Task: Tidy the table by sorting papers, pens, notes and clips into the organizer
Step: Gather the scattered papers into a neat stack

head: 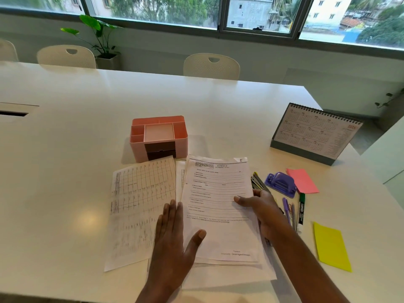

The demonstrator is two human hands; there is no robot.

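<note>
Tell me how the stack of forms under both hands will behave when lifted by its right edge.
The stack of forms will probably sag; the sheets look thin and loose. It may fan apart, since edges already sit uneven at the bottom. The right hand grips only one side, so sheets could slide.

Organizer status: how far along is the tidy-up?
Barely begun: no pens or papers show in the pink organizer. In hand: the left hand rests flat against the Form II stack, and the right hand grips its edge. Left: grid sheet, green marker, purple pens, pink notes, yellow notes.
</note>
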